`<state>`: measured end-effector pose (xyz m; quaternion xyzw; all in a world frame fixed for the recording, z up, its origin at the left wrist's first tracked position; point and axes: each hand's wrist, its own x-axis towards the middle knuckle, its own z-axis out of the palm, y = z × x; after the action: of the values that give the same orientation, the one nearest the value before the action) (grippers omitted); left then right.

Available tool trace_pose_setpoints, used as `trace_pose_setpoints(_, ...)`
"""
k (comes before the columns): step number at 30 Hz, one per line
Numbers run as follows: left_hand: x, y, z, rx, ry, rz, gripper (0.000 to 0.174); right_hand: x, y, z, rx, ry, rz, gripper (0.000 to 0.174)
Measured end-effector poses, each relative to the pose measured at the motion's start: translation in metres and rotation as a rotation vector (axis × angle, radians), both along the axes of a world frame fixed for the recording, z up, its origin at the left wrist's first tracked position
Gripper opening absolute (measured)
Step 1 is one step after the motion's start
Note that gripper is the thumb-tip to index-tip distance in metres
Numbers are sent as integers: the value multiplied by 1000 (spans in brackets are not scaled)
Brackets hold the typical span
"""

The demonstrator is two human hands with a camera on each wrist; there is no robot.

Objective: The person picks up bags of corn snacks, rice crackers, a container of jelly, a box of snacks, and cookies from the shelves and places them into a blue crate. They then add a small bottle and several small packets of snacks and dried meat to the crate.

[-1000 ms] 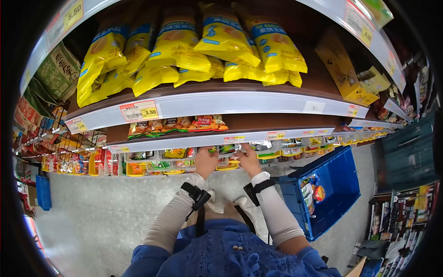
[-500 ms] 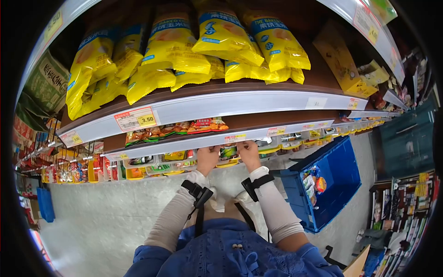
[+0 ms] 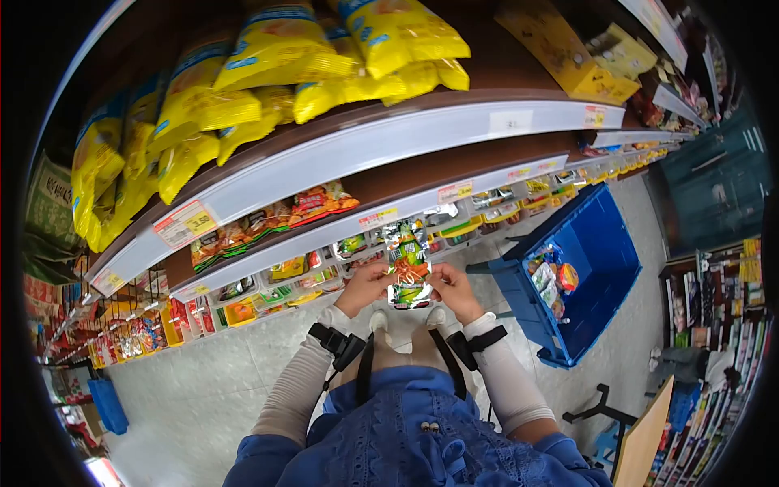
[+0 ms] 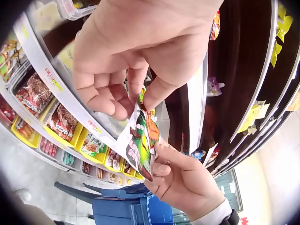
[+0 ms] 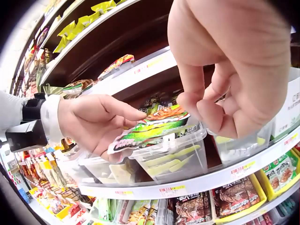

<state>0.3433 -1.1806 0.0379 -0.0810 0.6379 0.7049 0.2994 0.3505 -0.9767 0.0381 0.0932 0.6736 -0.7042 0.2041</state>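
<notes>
Held upright in front of the lower shelf is a shiny green snack packet (image 3: 410,264) with an orange food picture and pale, silvery edges. My left hand (image 3: 365,287) pinches one side edge between thumb and fingers; the left wrist view shows the thumb on the printed face. On the opposite edge my right hand (image 3: 457,292) grips the packet, its thumb (image 4: 171,154) on the front and fingers curled behind. Clear plastic bins (image 5: 176,161) of packets sit right behind the packet in the right wrist view.
A blue crate (image 3: 610,268) stands on the floor to the right, several packaged goods inside. Overhead, a shelf edge (image 3: 365,144) juts out below yellow snack bags (image 3: 284,49). Small red packets (image 3: 320,203) lie on the shelf beneath. A wooden board (image 3: 645,438) is at lower right.
Both hands have come back from the bins toward the body, bringing the green packet out from under the shelf edge into plain sight. The head view has turned toward the right.
</notes>
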Motion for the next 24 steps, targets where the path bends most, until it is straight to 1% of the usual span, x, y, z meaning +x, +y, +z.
trace_pose_setpoints(2, 1, 13, -3, 19, 10, -68, 17, 8, 17, 1, -1, -10, -5, 10)
trace_pose_setpoints(7, 3, 60, -3, 3, 29, -106, 16, 19, 65, 7, -1, -30, 0, 10)
trace_pose_setpoints(10, -1, 108, -1, 7, 132, -117, 12, 23, 106, 12, 45, -18, -40, 9)
trace_pose_setpoints(11, -3, 127, -1, 19, 128, -145, 12, 24, 121, 12, 35, -1, -69, 9)
trace_pose_setpoints(14, -8, 192, -4, -47, 231, -171, 11, 31, 184, 7, 33, 16, -151, 10)
trace_pose_setpoints(15, -9, 217, -6, -47, 226, -189, 11, 33, 204, 5, 33, 25, -183, 10)
trace_pose_setpoints(17, -10, 271, -12, 1, 291, -206, 10, 39, 253, 4, 40, 57, -209, 10)
trace_pose_setpoints(19, -11, 329, -20, -14, 299, -225, 12, 48, 300, -3, 73, 18, -364, 11)
trace_pose_setpoints(22, -16, 408, -28, -195, 440, -388, 14, 65, 365, -21, 117, -69, -502, 16)
trace_pose_setpoints(23, -18, 432, -30, -264, 470, -445, 17, 68, 383, -28, 152, -99, -541, 18)
trace_pose_setpoints(24, -16, 454, -40, -251, 445, -429, 22, 75, 403, -41, 155, -176, -514, 23)
